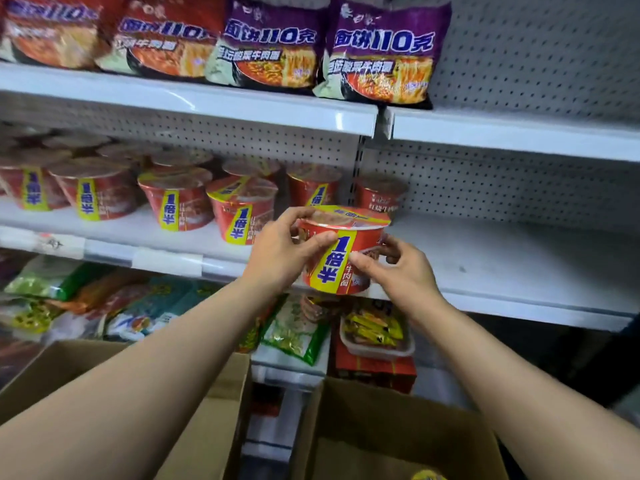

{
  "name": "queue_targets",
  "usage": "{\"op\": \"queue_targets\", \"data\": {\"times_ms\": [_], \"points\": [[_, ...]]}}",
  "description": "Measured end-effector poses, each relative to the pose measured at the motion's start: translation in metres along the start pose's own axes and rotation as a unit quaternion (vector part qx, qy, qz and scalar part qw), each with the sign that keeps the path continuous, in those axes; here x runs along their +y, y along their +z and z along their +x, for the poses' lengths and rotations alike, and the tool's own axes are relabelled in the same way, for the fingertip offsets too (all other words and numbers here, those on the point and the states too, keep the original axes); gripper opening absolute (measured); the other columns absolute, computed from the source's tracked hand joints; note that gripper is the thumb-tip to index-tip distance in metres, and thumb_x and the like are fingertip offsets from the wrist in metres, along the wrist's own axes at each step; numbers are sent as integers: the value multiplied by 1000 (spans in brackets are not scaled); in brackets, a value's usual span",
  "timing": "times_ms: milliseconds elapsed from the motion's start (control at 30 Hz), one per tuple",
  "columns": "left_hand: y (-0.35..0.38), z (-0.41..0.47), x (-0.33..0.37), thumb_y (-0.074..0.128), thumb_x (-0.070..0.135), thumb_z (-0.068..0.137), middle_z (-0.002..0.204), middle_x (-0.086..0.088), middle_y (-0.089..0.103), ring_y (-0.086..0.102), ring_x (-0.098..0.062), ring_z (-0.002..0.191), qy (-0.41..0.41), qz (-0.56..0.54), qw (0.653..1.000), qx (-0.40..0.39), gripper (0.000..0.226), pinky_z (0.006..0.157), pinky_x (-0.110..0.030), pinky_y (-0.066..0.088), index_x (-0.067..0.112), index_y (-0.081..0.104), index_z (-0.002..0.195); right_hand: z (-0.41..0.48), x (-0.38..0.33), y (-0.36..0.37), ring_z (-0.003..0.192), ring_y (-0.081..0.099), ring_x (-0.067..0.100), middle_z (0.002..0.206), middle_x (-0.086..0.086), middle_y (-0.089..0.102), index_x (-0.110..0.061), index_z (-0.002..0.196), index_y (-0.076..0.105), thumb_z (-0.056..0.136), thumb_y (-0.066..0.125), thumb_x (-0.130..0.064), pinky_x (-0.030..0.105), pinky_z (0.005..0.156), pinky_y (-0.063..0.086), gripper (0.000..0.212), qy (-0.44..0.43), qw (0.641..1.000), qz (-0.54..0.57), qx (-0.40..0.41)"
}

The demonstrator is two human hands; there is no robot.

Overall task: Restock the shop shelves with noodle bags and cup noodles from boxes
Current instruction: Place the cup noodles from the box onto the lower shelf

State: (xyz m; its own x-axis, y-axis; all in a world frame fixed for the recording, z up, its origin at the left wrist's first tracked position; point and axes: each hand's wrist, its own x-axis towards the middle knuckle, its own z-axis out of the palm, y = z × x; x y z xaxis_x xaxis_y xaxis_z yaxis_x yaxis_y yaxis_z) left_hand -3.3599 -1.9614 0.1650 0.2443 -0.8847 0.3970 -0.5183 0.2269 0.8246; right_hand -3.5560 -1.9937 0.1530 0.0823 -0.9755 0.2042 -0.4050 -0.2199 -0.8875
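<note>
The left hand (pixel 284 252) and the right hand (pixel 401 275) hold one red noodle bowl (pixel 346 237) at the near edge of the middle shelf (pixel 502 258). Left fingers curl over its rim. Right fingers pinch its side. More red bowls (pixel 176 202) stand to the left. Purple noodle bags (pixel 381 53) sit above. Brown boxes (pixel 381 427) are near, down below.

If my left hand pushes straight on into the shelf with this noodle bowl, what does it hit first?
Probably the red cup noodle bowl standing at the back of the middle shelf, just behind the held bowl and left hand; depth is hard to judge.
</note>
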Motion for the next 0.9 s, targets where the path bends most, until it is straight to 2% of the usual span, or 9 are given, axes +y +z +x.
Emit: {"op": "queue_targets", "data": {"times_ms": [100,200,333,433,567,667,733,800,900], "points": [[2,27,-17,76,47,79,114,4,67,63,-10,99,-5,6,1000,12,56,90,-34,54,24,60,127,34,-2,13,115,60,10,127,-4,65,-24,137,58,69,86,-50,29,95,48,77,-3,1000,-3,-19],[5,46,-42,73,59,73,118,1,66,62,-13,103,-21,11,999,21,66,91,-39,54,27,57,129,65,4,31,117,59,11,130,-5,64,-24,139,56,73,86,-42,29,96,48,75,-9,999,-11,-37],[12,67,-73,64,80,62,124,-2,63,60,-17,111,-37,40,998,32,82,94,-43,53,35,52,129,94,15,52,90,55,-15,115,-11,65,-24,133,59,77,86,-30,2,69,43,63,-29,998,-2,-63],[16,77,-88,55,89,55,123,-2,62,61,-18,111,-38,46,998,38,90,94,-44,54,37,50,128,110,25,62,88,55,-17,116,-11,66,-22,132,59,78,85,-24,-1,65,43,60,-32,997,9,-72],[20,83,-95,70,68,69,123,-2,60,58,-19,113,-38,51,997,41,69,95,-45,51,41,48,129,124,37,70,100,59,-10,121,-9,68,-21,130,60,76,87,-25,6,74,46,61,-24,996,21,-82],[22,84,-93,74,57,74,125,-4,56,55,-21,115,-48,57,997,37,67,100,-43,48,39,48,133,130,45,73,114,63,7,124,-8,69,-22,130,60,74,88,-25,27,95,52,63,-17,996,25,-84],[23,83,-89,74,52,77,127,-6,53,53,-23,117,-54,57,996,29,67,103,-39,45,36,46,136,131,47,74,116,63,10,125,-6,69,-22,131,60,74,88,-24,38,102,52,64,-11,996,19,-85],[24,81,-84,72,50,80,128,-8,52,52,-24,119,-56,73,995,30,68,102,-37,43,35,44,139,130,44,71,119,62,13,128,-5,67,-22,132,59,75,88,-24,41,104,50,64,-7,996,7,-88],[26,75,-73,70,52,83,131,-10,50,50,-27,121,-73,105,991,39,69,103,-40,44,33,41,143,124,35,57,126,57,19,138,1,61,-18,139,54,76,87,-30,36,103,47,72,-2,996,-48,-71]]}}
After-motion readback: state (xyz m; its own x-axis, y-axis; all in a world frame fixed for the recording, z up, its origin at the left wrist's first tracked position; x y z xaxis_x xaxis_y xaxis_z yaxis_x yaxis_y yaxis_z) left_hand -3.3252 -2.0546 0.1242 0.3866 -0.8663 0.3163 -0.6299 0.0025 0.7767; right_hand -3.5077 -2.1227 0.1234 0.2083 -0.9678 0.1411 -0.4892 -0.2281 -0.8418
